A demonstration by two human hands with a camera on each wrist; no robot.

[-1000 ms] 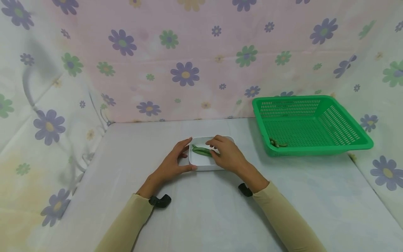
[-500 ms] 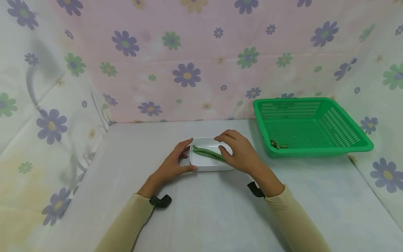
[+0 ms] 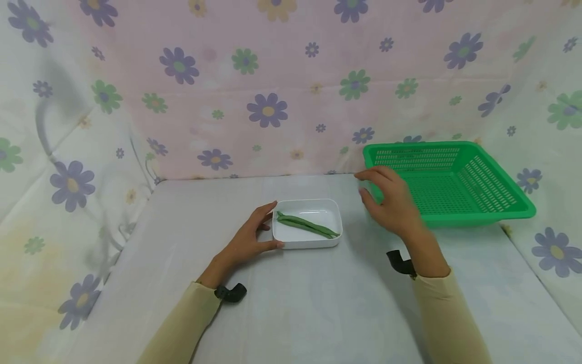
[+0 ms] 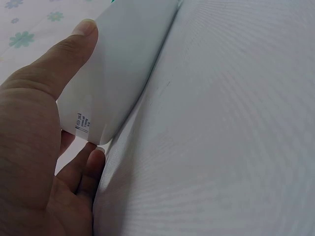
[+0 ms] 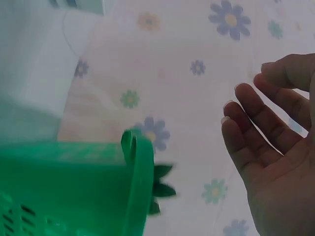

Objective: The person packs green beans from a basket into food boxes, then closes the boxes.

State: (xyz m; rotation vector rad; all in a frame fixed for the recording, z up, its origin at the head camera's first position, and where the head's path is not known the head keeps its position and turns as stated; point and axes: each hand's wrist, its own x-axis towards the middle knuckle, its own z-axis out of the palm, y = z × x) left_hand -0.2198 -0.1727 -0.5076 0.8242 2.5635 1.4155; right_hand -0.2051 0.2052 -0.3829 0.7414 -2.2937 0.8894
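A small white rectangular dish [image 3: 306,244] sits on the table, with several long green beans [image 3: 309,226] lying slantwise in it. My left hand [image 3: 247,238] grips the dish's left end, thumb on the near side and fingers on the far side. In the left wrist view, the thumb [image 4: 78,46] lies along the dish's outer wall [image 4: 128,54], near small printed text. My right hand [image 3: 393,202] is raised at the left edge of the green basket [image 3: 454,218], fingers loosely bent and thumb apart, with nothing between them. The right wrist view shows this hand [image 5: 275,142] apart from the basket's rim.
The slotted plastic basket stands at the back right of the white-covered table [image 3: 291,308]. A flowered curtain [image 3: 291,76] hangs behind the table and along both sides.
My right hand has let go of the beans in the dish and moved right and up to the basket, covering the small pods seen there before. My left hand has stayed on the dish.
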